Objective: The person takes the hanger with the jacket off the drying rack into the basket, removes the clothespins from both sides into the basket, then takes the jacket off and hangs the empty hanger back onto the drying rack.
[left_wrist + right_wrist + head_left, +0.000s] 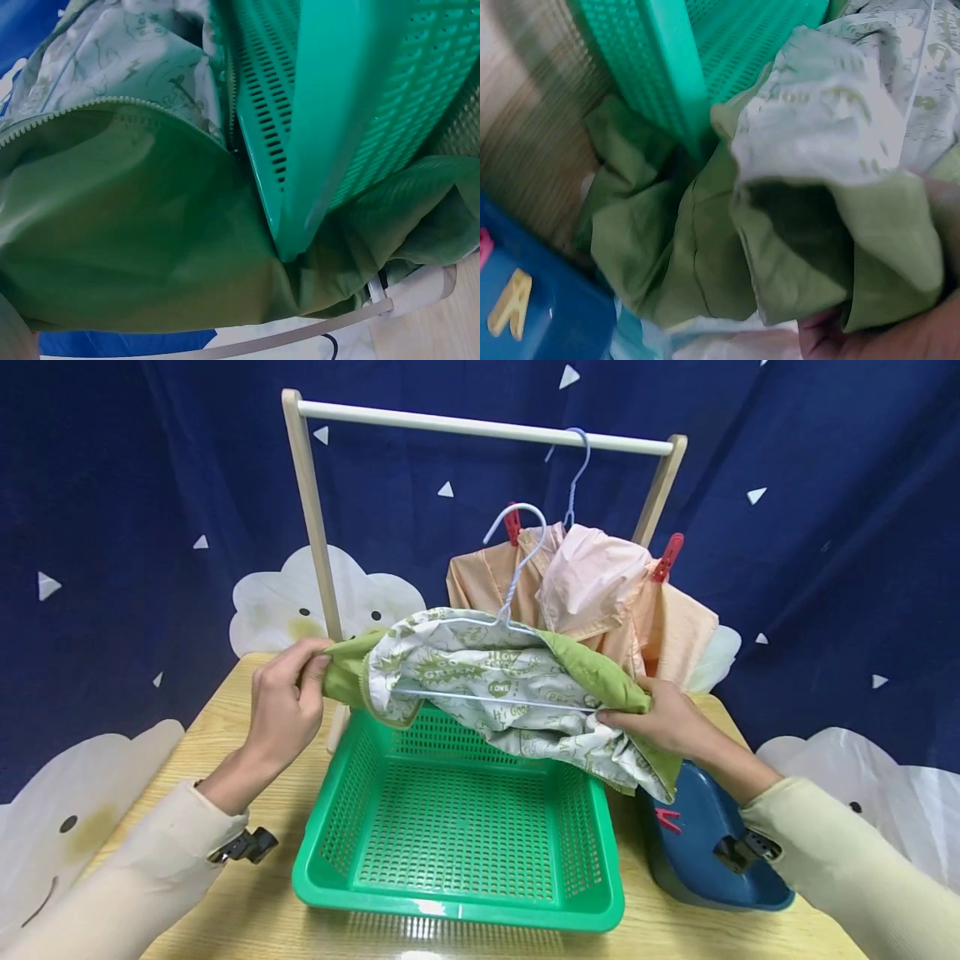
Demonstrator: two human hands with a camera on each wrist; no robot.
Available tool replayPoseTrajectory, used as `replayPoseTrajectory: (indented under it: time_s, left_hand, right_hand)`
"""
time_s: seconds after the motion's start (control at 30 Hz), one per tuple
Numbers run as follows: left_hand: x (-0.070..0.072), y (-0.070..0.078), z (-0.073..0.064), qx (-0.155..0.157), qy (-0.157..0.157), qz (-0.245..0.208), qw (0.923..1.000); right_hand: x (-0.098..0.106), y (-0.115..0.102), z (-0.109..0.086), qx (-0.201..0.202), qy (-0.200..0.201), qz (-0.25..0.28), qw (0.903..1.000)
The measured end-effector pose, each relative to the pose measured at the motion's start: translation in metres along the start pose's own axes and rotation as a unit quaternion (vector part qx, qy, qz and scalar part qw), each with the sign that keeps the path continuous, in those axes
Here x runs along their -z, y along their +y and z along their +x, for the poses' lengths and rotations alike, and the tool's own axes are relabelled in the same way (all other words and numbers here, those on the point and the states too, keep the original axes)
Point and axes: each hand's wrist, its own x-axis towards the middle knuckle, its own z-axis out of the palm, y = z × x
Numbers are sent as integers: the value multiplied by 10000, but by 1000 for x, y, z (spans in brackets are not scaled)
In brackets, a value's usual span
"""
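A green jacket [600, 670] with a white printed lining is spread between both hands above the basket, lining towards me. Inside it sits a pale hanger [513, 589], its hook rising from the collar and its lower bar crossing the lining. My left hand [285, 702] pinches the jacket's left shoulder between thumb and fingers. At the other shoulder, my right hand [667, 718] grips the cloth, thumb in front by the end of the hanger bar. In the left wrist view a zipper edge runs along the green cloth [135, 225]; sleeve cloth hangs beside the basket.
Below stands a green basket [457, 907] on the wooden table [225, 743]. A blue bin [705, 878] at right holds a red clothespin [667, 820] and a yellow clothespin [510, 304]. Behind, a rack rail [450, 425] carries a peach garment [686, 627] on a blue hanger with red clips.
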Motion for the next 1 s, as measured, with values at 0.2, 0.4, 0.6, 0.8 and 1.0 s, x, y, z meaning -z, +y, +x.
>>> replayPoseTrajectory:
  time_s: [0.2,0.4,0.6,0.8,1.0]
  left_hand:
    - [5,-3,2,28,-47,118,9999]
    - [10,-6,5,134,-57,83,9999]
    - [13,-6,6,100,-214,45,9997]
    - [13,-9,4,410,-258,-164,9987]
    - [13,-12,4,570,-495,-489,9959]
  right_hand:
    - [1,1,-2,505,102,407,9978]
    - [10,0,0,1171,-56,-21,9931]
    - [19,0,2,1522,186,-1195,9809]
    - [16,13,8,2059,113,-253,9782]
    - [20,27,10,1207,-1079,1480,9756]
